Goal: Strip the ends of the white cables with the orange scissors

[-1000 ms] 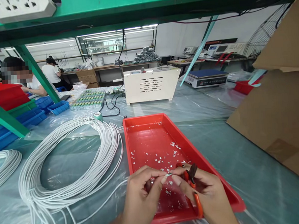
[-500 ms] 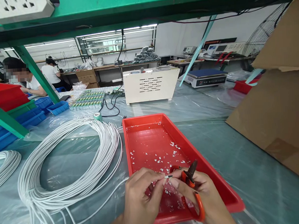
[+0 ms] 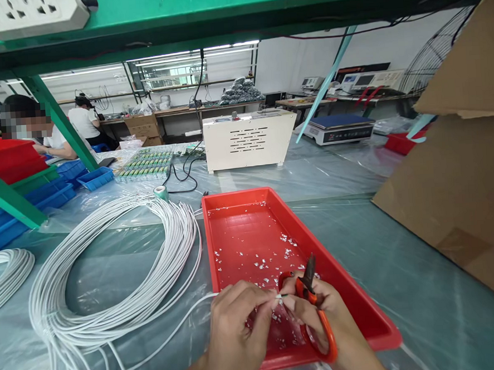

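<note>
Over the near part of a red tray (image 3: 242,235), my left hand (image 3: 241,325) pinches the end of a white cable (image 3: 178,327) between thumb and fingertips. My right hand (image 3: 322,314) touches the cable tip with its thumb and finger and also holds orange-handled scissors (image 3: 328,336), blades pointing up and away from the cable. Small whitish scraps (image 3: 262,262) lie scattered in the tray. A large coil of white cable (image 3: 109,266) rests left of the tray, and the held cable runs from its side.
A roll of green tape (image 3: 161,193) touches the coil. Behind the tray stands a beige metal box (image 3: 248,140), with a scale (image 3: 338,128) to its right. Cardboard (image 3: 453,206) leans at the right. Blue bins (image 3: 96,178) and two people are at the left.
The right hand has turned slightly and its thumb and finger have closed in at the cable tip. The scissors' blades have tilted more upright and shifted a little left.
</note>
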Tool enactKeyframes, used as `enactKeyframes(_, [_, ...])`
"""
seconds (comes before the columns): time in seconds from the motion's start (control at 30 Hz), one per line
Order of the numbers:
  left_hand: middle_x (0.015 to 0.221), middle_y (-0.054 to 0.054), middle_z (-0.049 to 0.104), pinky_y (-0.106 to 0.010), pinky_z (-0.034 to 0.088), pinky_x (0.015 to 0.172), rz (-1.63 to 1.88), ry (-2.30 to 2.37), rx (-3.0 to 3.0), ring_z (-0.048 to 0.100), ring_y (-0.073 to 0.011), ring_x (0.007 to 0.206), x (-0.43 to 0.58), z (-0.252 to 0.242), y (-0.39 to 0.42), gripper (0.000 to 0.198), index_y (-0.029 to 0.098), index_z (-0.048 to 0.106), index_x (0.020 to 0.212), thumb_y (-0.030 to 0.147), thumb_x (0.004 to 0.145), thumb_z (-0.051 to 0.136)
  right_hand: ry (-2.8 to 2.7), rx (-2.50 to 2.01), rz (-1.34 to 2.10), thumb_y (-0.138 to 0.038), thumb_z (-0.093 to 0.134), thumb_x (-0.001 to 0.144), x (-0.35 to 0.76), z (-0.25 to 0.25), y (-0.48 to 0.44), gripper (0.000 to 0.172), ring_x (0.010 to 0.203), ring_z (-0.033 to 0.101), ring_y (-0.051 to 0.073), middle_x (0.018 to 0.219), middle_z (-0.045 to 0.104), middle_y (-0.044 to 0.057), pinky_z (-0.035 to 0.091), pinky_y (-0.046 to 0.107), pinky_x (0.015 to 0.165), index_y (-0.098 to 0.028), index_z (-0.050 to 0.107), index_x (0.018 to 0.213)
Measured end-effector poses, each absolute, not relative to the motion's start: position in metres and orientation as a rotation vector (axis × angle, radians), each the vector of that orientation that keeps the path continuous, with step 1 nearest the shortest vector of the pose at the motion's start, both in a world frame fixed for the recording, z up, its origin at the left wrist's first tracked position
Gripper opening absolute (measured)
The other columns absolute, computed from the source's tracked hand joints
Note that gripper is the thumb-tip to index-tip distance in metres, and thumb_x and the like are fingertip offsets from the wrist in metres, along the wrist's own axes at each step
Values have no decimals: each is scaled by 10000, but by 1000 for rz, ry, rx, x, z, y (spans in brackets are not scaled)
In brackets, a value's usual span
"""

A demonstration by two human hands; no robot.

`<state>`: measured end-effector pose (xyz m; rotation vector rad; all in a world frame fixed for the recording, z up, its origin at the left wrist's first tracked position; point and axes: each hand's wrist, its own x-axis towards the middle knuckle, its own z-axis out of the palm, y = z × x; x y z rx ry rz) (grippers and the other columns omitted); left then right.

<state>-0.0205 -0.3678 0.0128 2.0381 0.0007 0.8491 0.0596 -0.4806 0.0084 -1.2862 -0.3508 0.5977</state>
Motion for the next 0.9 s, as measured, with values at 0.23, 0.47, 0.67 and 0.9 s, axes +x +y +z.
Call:
enactKeyframes(0.23, [741,-13,650,-250,441,616,711,52,2079,577,-128,657,-19,21,-365,129,188,632,841,132,822,517,-394,-1353,473,-213,709,607,61,11,-481,133,465,421,121,521,478,-37,351,178,420,-170,584,609])
enactKeyframes(0.47, [759,-9,647,-258,432,628,644,43,2091,574,-129,667,-20,27,-361,152,198,625,878,155,847,483,-741,-1501,173,-155,649,718,66,19,-493,124,633,545,176,678,580,-2,444,223,576,-217,671,823])
enactKeyframes(0.67, [800,-9,658,-250,450,664,655,-2,2128,591,-125,712,-20,27,-360,157,198,622,901,122,834,502,-901,-1593,-9,-150,576,794,64,21,-496,91,569,511,167,582,489,-22,392,241,512,-209,628,748])
enactKeyframes(0.9, [873,-79,615,-236,482,682,787,-132,2076,590,-134,767,-26,17,-368,195,144,634,933,73,788,524,-816,-1659,-287,-131,586,759,62,21,-498,102,554,493,160,631,547,-12,394,245,512,-221,594,711])
